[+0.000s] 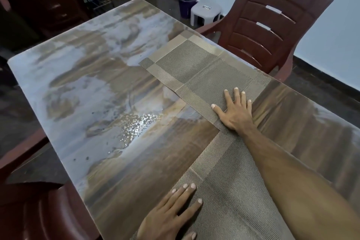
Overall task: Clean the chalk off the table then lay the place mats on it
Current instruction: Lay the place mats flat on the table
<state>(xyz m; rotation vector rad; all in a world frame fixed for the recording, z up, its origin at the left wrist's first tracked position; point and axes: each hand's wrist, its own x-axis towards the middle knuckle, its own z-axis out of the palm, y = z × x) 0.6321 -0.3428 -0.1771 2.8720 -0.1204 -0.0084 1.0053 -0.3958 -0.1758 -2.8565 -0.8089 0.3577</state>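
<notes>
Now on the mat-laying step, judged from two mats already down on the table [109,87]. Landmark: the table's right edge, by the brown chair [272,31].

- Far mat [194,68] lies flat along that edge, its far corner at the table rim beside the chair.
- Near mat [229,191] lies closer to the person along the same edge; its far corner tucks just under the near corner of the far mat.
- Right hand [233,111]: fingers straight and spread, palm flat, pressing the near corner of the far mat. Grasping nothing.
- Left hand [171,212]: fingers straight, resting flat on the left border of the near mat. Grasping nothing.
- Tabletop away from the right edge shows pale smears and a patch of water beads [136,124]; looks damp from wiping, though some haze may be leftover chalk. Cannot tell which.

Next move, as I judge it: slide the far mat off the overlap and square both to the table edge; left half carries no mat
</notes>
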